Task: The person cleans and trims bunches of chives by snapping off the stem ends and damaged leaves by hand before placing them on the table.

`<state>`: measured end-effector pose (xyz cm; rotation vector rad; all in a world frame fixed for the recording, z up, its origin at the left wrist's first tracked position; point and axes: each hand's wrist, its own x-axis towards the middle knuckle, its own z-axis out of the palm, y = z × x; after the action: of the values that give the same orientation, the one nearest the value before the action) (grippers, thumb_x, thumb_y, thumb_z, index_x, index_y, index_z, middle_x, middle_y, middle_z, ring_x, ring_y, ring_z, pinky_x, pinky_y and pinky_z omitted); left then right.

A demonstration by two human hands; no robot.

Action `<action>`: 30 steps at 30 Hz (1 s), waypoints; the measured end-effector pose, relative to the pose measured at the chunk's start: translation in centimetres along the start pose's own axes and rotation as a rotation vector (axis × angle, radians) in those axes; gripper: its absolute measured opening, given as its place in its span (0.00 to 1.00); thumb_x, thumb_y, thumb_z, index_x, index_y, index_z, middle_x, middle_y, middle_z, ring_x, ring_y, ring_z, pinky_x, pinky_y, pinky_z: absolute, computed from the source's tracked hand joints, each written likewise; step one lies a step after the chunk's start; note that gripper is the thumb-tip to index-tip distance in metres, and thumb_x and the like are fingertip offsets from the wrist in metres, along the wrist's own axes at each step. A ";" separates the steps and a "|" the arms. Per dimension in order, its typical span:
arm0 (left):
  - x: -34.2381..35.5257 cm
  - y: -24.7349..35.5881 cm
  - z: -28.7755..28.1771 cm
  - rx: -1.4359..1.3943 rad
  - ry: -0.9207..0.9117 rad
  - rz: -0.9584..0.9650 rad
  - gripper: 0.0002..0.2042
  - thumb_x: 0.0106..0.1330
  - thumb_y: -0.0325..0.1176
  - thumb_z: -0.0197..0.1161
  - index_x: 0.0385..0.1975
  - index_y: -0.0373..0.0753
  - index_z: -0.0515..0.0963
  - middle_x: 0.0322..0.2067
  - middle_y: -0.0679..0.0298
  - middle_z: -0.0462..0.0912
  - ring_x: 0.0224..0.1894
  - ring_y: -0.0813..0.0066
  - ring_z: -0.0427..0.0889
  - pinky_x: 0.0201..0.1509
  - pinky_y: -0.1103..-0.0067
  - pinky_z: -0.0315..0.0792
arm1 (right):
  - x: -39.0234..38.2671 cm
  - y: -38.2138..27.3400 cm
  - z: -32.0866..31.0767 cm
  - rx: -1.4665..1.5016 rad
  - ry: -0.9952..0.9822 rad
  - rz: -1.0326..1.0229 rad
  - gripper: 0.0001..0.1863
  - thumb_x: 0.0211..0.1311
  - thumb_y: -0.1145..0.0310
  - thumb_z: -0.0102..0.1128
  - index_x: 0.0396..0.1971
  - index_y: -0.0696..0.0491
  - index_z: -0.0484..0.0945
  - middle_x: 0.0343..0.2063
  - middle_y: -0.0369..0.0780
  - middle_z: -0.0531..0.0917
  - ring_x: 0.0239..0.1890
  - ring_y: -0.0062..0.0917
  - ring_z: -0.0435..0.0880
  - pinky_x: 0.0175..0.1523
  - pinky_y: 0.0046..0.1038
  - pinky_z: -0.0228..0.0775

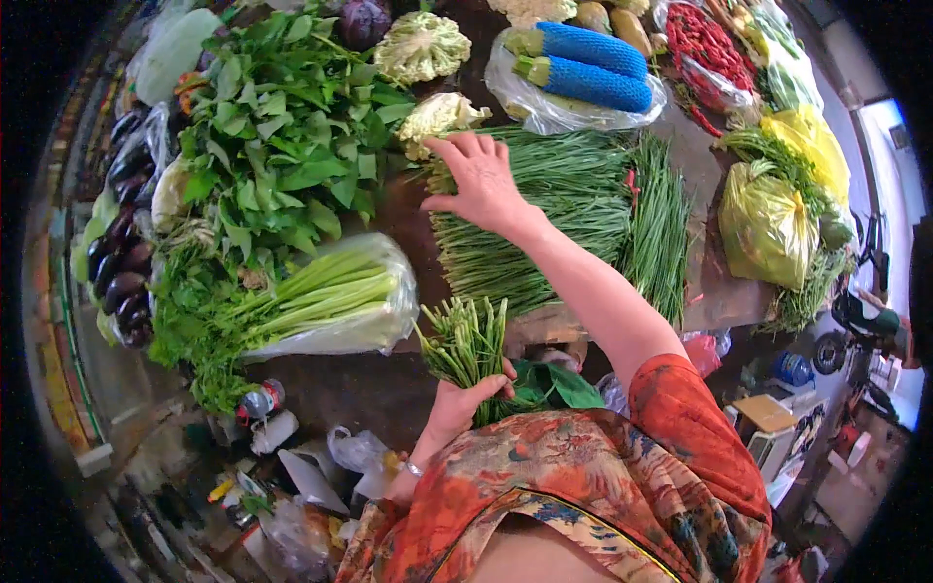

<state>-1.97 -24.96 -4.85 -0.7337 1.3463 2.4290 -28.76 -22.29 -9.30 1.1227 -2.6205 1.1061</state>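
My left hand (468,398) grips a bunch of cut green stems (452,335) low in front of my body, with broad dark leaves (544,384) showing beside it. My right hand (476,183) is stretched forward with fingers apart and slightly curved, over the far left part of a wide pile of long thin green leaves, like chives (515,267). Its fingertips reach close to a pale cauliflower piece (447,115); I cannot tell whether they touch it. A second bundle of the long leaves (656,253) lies to the right of the pile.
The table (413,194) holds leafy greens (272,126), bagged celery (321,291), eggplants (126,262), a cauliflower (418,44), blue-netted long gourds (588,83), red chillies (705,53) and yellow bags (763,223). Bags and bottles (262,398) lie below the near edge; a wheel (829,352) is at right.
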 end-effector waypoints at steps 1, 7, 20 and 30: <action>0.2 0.3 0.0 -0.008 -0.016 0.009 0.10 0.63 0.24 0.59 0.43 0.32 0.75 0.37 0.61 0.80 0.34 0.74 0.80 0.38 0.78 0.75 | -0.2 0.1 0.4 0.077 0.022 -0.011 0.47 0.39 0.45 0.73 0.61 0.46 0.66 0.54 0.42 0.70 0.59 0.39 0.64 0.63 0.43 0.51; 0.2 1.1 -0.4 0.005 -0.031 -0.007 0.13 0.60 0.25 0.59 0.45 0.32 0.74 0.38 0.60 0.80 0.36 0.71 0.80 0.41 0.75 0.75 | -4.1 -1.5 -3.0 0.250 0.074 -0.043 0.33 0.52 0.55 0.67 0.59 0.47 0.68 0.58 0.42 0.69 0.63 0.36 0.64 0.64 0.41 0.52; 1.0 -2.1 7.8 0.091 -0.221 -0.148 0.22 0.60 0.26 0.56 0.56 0.33 0.68 0.44 0.57 0.79 0.40 0.67 0.81 0.43 0.74 0.76 | -25.0 -1.6 -13.4 1.281 -0.282 0.775 0.20 0.57 0.70 0.65 0.49 0.58 0.75 0.36 0.34 0.81 0.40 0.16 0.77 0.47 0.23 0.71; -0.5 -6.1 15.9 0.093 -0.129 -0.156 0.18 0.63 0.27 0.54 0.54 0.33 0.71 0.45 0.56 0.81 0.36 0.69 0.84 0.36 0.77 0.78 | -32.9 -0.1 -19.6 1.307 0.074 0.796 0.13 0.61 0.70 0.62 0.44 0.57 0.78 0.34 0.31 0.82 0.36 0.12 0.76 0.43 0.19 0.70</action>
<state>-3.50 -8.27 -1.85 -0.6227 1.2923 2.2360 -8.57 10.07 -5.87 -0.1225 -2.0783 3.0908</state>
